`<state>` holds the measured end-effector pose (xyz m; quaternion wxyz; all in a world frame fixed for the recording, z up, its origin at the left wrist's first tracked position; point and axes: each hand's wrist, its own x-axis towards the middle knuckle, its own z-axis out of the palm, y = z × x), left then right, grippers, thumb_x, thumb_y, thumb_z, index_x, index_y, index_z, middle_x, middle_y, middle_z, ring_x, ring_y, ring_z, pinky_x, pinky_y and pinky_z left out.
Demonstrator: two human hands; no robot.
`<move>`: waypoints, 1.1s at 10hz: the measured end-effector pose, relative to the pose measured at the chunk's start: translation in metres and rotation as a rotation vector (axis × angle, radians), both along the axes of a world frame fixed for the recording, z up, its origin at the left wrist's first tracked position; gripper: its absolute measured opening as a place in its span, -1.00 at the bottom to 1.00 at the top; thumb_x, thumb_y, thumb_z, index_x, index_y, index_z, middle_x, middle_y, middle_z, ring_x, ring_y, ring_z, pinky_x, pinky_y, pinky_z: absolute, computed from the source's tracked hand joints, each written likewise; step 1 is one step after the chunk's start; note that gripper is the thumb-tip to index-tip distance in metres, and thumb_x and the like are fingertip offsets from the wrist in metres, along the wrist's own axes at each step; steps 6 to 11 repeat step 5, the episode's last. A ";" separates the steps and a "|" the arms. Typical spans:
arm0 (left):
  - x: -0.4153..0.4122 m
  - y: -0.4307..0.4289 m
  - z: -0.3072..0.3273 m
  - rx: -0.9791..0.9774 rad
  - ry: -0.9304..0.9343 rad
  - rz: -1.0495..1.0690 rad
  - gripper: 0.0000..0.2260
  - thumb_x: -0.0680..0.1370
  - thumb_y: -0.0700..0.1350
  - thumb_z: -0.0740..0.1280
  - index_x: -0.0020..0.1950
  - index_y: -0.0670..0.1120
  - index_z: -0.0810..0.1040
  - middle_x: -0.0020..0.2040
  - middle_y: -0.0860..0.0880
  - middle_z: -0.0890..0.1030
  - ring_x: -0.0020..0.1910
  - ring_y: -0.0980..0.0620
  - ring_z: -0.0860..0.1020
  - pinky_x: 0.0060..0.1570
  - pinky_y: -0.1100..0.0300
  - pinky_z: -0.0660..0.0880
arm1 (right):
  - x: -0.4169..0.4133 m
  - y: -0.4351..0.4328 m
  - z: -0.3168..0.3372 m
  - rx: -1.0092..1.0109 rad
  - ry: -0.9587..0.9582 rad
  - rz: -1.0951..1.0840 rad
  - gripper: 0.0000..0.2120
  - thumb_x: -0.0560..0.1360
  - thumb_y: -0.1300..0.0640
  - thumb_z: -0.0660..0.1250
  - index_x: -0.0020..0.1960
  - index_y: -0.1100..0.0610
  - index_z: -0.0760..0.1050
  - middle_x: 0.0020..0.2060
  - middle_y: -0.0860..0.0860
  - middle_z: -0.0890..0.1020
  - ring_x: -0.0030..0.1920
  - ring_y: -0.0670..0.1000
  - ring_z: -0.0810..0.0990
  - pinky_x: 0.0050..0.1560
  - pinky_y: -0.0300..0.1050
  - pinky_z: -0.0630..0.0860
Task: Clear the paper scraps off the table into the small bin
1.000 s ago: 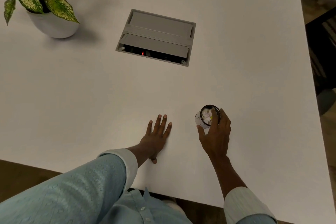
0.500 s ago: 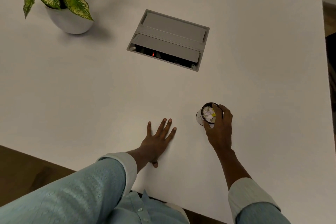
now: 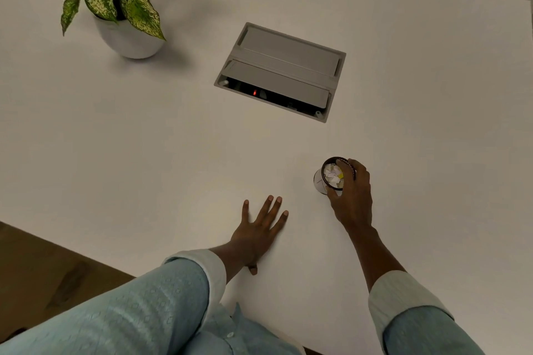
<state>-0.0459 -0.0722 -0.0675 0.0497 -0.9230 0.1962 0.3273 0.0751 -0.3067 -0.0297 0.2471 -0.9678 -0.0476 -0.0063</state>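
Since the earlier frames the view has swung so that the plant (image 3: 115,0) and its white pot (image 3: 129,40) sit further right and lower in the picture, and the grey hatch (image 3: 281,72) has shifted right too; the hands have stayed almost where they were on the table (image 3: 144,153), the right one still gripping the bin (image 3: 320,180).

Left hand (image 3: 256,235) lies flat, palm down, fingers spread wide and pointing away from the body, thumb tucked toward the near edge. It holds nothing. Its pale blue sleeve (image 3: 144,305) is rolled at the cuff.

Right hand (image 3: 350,196) is wrapped around the bin from the near right side, fingers curled over the dark rim and thumb against the pale wall. The bin stands on the table, tipped a little toward the left, its mouth facing the camera. Inside it lie the scraps (image 3: 331,174): white bits, with one yellow piece near the right side.

Between the two hands the table shows bare white. The hatch is set into the table well beyond the bin, its lid partly raised, with a small red light (image 3: 255,92) in the dark gap along the near side. The plant stands at the far left, well apart from both hands.
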 end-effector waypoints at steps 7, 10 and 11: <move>-0.004 0.030 -0.002 -0.111 -0.050 -0.083 0.23 0.41 0.28 0.54 0.68 -0.14 -0.27 0.64 -0.18 -0.44 0.64 -0.20 -0.39 0.54 -0.39 -0.20 | -0.024 0.016 0.024 -0.090 -0.122 -0.005 -0.24 0.40 -0.08 0.56 0.47 0.14 0.35 0.42 0.18 0.43 0.41 0.22 0.41 0.32 0.19 0.46; -0.004 0.030 -0.002 -0.111 -0.050 -0.083 0.23 0.41 0.28 0.54 0.68 -0.14 -0.27 0.64 -0.18 -0.44 0.64 -0.20 -0.39 0.54 -0.39 -0.20 | -0.024 0.016 0.024 -0.090 -0.122 -0.005 -0.24 0.40 -0.08 0.56 0.47 0.14 0.35 0.42 0.18 0.43 0.41 0.22 0.41 0.32 0.19 0.46; -0.004 0.030 -0.002 -0.111 -0.050 -0.083 0.23 0.41 0.28 0.54 0.68 -0.14 -0.27 0.64 -0.18 -0.44 0.64 -0.20 -0.39 0.54 -0.39 -0.20 | -0.024 0.016 0.024 -0.090 -0.122 -0.005 -0.24 0.40 -0.08 0.56 0.47 0.14 0.35 0.42 0.18 0.43 0.41 0.22 0.41 0.32 0.19 0.46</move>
